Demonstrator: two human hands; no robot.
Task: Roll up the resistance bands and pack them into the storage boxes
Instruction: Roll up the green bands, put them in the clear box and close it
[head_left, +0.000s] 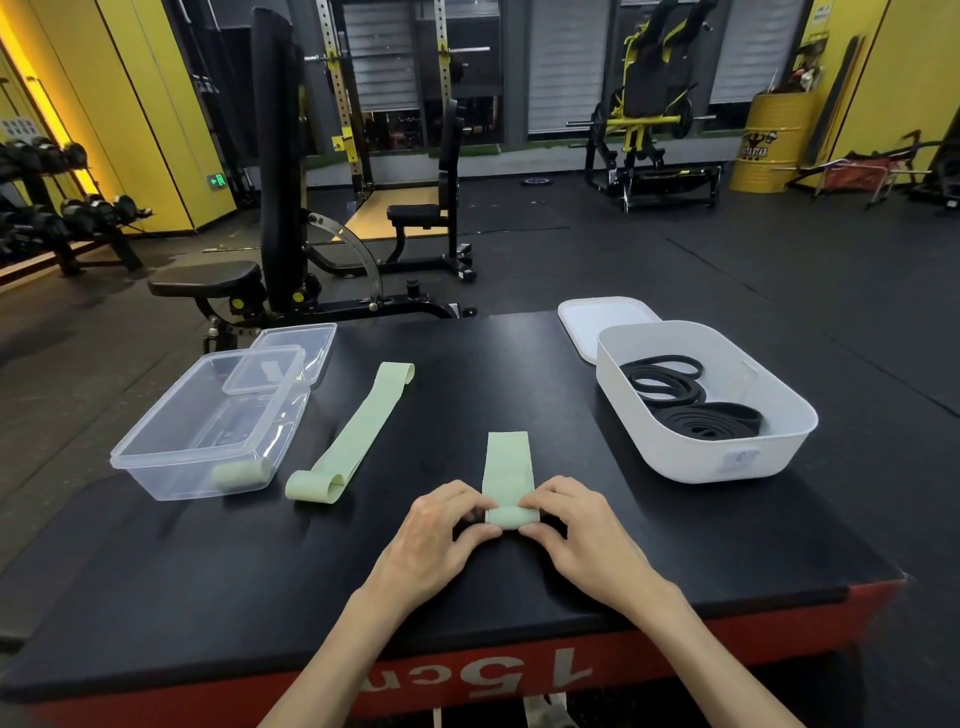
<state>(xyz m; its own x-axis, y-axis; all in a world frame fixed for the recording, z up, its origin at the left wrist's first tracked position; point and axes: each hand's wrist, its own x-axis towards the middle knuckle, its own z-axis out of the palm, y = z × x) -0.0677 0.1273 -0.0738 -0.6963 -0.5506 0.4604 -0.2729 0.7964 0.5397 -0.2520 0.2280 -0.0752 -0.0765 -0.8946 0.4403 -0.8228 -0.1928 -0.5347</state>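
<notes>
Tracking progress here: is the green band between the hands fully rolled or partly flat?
Partly rolled: left hand and right hand pinch the green band at its rolled near end; the rest lies flat.

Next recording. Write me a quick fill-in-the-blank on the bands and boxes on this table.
The left hand and right hand grip the half-rolled centre band, coloured ____.
The white box holds coiled bands coloured ____.
The clear box holds exactly ____ rolled band.
Missing words: green; black; one.
</notes>
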